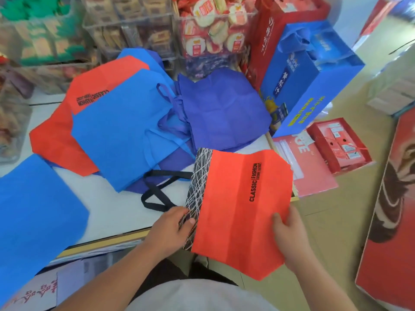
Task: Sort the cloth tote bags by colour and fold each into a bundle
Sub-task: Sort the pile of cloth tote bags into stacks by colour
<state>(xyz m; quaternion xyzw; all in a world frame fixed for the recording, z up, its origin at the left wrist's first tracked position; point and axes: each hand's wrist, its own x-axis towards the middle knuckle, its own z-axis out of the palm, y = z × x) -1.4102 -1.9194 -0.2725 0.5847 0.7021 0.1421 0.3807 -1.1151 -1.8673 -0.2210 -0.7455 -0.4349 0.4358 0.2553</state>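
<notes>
Hands both engaged at the near right corner of the white worktop [107,209].

Left hand [173,227]: fingers curled over the near end of a black tote bag with a white line pattern [199,176], gripping it.

Right hand [289,234]: pinches the right edge of a red-orange tote bag [242,212], thumb on top, remaining fingers hidden beneath the cloth.

Held red-orange tote bag: spread flat over the black bag and covering most of it. It overhangs the worktop edge toward the person. It shows lengthwise creases and the print "CLASSIC FASHION". The black bag's handles [157,194] lie looped on the worktop to its left.

Other bags on the worktop:
- Light-blue tote bag [121,131], lying flat on top of the central pile.
- Second red-orange tote bag [58,140], same print, partly under that light-blue one.
- Dark-blue tote bag [224,108], touching the pile on its right side, with more dark-blue cloth showing under the pile.
- Further light-blue tote bag [33,212], at the left, hanging over the near edge.

Surroundings: clear bins of packaged snacks [213,30] stand along the far side. A blue paper gift bag [314,90] leans tilted at the right, with a red gift bag [269,32] behind it. A red carton [339,144] sits lower down to the right, beside the worktop.
</notes>
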